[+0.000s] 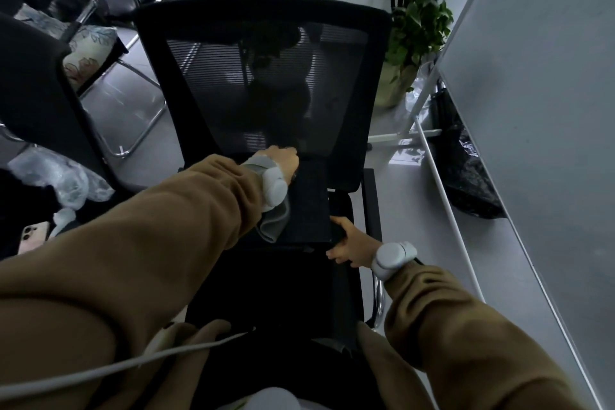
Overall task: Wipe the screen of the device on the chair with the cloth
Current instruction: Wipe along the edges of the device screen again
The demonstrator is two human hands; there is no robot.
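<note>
A dark flat device (309, 206) lies on the seat of a black mesh-back chair (266, 53). My left hand (283, 161) sits at the device's far left corner, close to the chair back, and holds a grey cloth (274, 221) that hangs down from under my wrist onto the screen. My right hand (349, 243) grips the device's near right corner, thumb on top. The fingers of the left hand are mostly hidden from view.
A second black chair (43, 100) stands to the left with plastic wrap (56, 176) and a phone (33, 236) near it. Potted plants (412, 40) stand behind the chair. A white panel and rail (442, 190) run along the right. A white cable (133, 364) crosses my lap.
</note>
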